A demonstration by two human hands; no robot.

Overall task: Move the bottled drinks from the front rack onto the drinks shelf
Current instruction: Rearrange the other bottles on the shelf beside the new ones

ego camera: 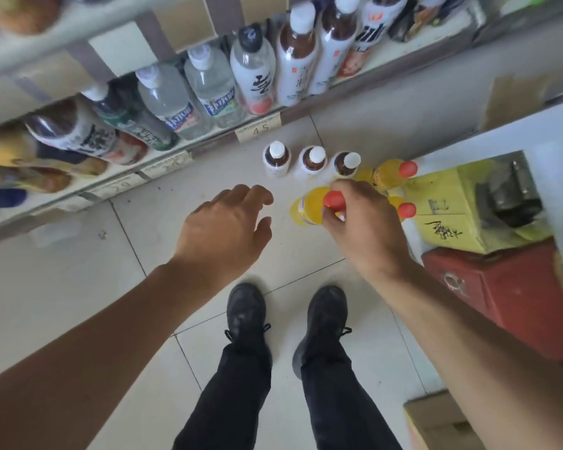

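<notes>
My right hand (355, 222) has the orange bottle (309, 207) pinched at the neck, fingers curled just under its red cap (333, 200). Taking it up high like that keeps my hand above the crowd, since its neighbours stand packed close. My left hand (223, 227) is free, fingers loose and spread, holding nothing, hovering beside the bottle and over the floor (78, 287), ready, I'd say, to take a second one.

Where is the bottle? Upright among the group on the tiles, just beside the yellow carton (442, 203); whether its base sits on the floor or has left it, I can't tell.

Counting now. Three brown tea bottles (312, 162) with white caps stand in a row, nearest the shelf. Orange ones with red caps: the one I've got, plus two more (392, 173) to its right, so three clearly, and a bit of yellow between them may be a fourth.

The drinks shelf (257, 128) runs along ahead, bottles lined along its edge behind price tags.
</notes>
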